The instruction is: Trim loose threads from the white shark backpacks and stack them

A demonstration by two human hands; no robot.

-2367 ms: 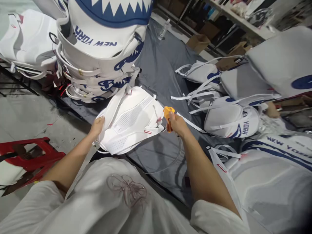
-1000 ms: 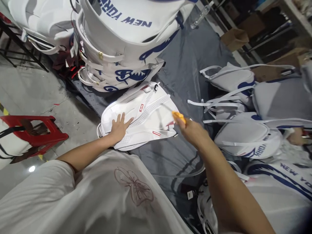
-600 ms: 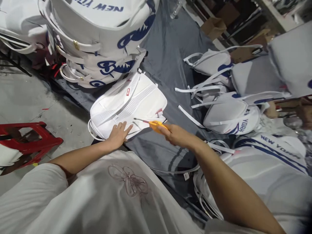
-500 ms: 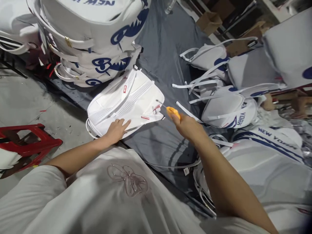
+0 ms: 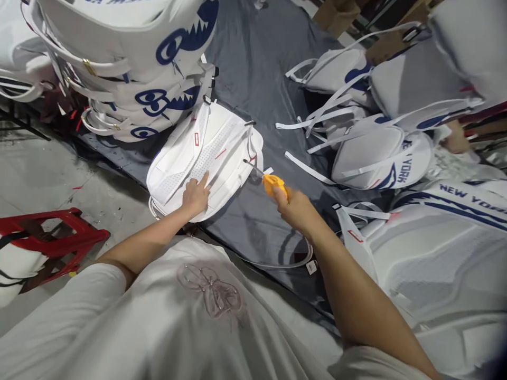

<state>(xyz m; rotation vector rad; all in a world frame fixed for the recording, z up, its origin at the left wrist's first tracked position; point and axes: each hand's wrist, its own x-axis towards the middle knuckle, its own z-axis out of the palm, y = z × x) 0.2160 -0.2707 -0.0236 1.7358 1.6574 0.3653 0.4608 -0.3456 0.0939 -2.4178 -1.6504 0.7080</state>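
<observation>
A white backpack (image 5: 232, 177) lies flat, its perforated back panel and shoulder straps facing up. My left hand (image 5: 195, 196) rests on its near left part, holding nothing, with the index finger stretched out over the panel. In my right hand (image 5: 295, 210) is a yellow-handled tool (image 5: 274, 184) with a thin metal shaft, gripped by the handle. The shaft's dark tip points left and lies over the bag's right end, by a strap; whether it touches cannot be told.
Stacked white bags (image 5: 158, 58) with blue eye-and-teeth prints rise at the back left. More white bags (image 5: 368, 153) with loose straps lie on the right. Dark grey cloth (image 5: 253, 58) covers the table. A red stool (image 5: 59, 237) stands on the floor at left.
The near strap with the red label has shifted from the bag's front edge toward its middle. My left hand has moved up onto the panel, and the tool has moved slightly left.
</observation>
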